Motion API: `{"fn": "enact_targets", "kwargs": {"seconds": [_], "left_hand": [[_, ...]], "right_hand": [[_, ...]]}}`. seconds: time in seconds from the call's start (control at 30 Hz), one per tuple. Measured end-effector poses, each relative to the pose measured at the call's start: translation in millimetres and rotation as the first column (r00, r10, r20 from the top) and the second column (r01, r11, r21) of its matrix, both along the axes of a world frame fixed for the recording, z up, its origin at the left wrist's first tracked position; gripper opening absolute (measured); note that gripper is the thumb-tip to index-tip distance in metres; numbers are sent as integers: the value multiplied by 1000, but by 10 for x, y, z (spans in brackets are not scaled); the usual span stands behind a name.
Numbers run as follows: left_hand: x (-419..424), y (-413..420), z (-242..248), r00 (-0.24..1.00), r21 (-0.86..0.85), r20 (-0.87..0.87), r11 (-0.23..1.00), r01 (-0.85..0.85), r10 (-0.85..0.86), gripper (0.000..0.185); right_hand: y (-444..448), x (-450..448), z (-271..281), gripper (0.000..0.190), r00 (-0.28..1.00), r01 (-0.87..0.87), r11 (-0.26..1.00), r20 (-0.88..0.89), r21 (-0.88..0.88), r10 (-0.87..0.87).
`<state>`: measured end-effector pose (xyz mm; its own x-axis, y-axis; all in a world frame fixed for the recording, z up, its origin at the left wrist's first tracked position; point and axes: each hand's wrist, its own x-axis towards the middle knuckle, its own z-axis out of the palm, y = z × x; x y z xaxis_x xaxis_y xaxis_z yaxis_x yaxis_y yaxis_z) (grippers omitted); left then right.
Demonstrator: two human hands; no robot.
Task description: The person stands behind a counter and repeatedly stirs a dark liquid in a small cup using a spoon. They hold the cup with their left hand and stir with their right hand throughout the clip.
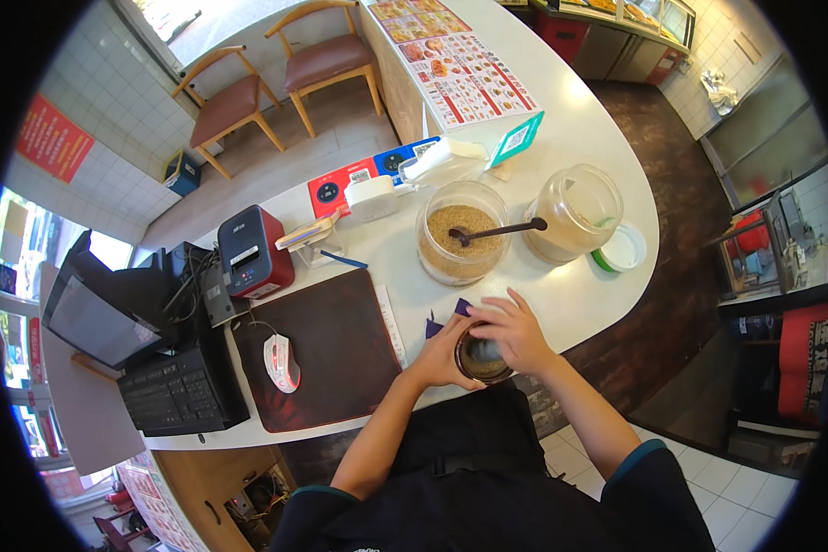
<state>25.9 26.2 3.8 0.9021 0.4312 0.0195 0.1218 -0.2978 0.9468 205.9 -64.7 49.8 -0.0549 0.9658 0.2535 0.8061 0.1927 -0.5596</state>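
My left hand is wrapped around the side of a small brown jar at the counter's front edge. Seen from above, the jar has a dark rim and a brownish-green inside with a pale patch. Over its mouth is my right hand, fingers spread and slightly blurred, partly hiding the opening; whether it touches the rim is unclear. Just beyond my hands stands a clear tub of tan granules, a dark brown measuring spoon resting in it. Purple pieces stick up beside my left fingers.
Right of the tub stands a cloudy plastic jar, near a white lid with a green edge. Leftward are a mouse on a dark mat, a keyboard, a monitor and a red-black printer.
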Motion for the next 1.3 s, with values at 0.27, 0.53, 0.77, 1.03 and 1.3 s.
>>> {"fn": "enact_targets", "kwargs": {"seconds": [0.27,0.53,0.77,1.03,1.3], "left_hand": [[33,79,-164,997,-32,58,998,61,-59,95],[-46,32,-476,993,371,81,927,55,-91,85],[-2,-9,-22,999,-116,-32,993,5,-9,108],[19,44,-200,999,-78,-39,996,31,-34,98],[-12,2,-378,999,-106,47,994,31,-27,101]], "right_hand": [[-252,-533,-40,28,975,-23,972,219,232,-30],[257,-780,-51,23,965,52,998,255,17,-55],[125,-159,-61,19,951,306,946,7,107,-309],[-258,-641,-76,14,969,181,952,122,246,-216],[410,-819,-24,30,946,255,960,175,117,-272]]}}
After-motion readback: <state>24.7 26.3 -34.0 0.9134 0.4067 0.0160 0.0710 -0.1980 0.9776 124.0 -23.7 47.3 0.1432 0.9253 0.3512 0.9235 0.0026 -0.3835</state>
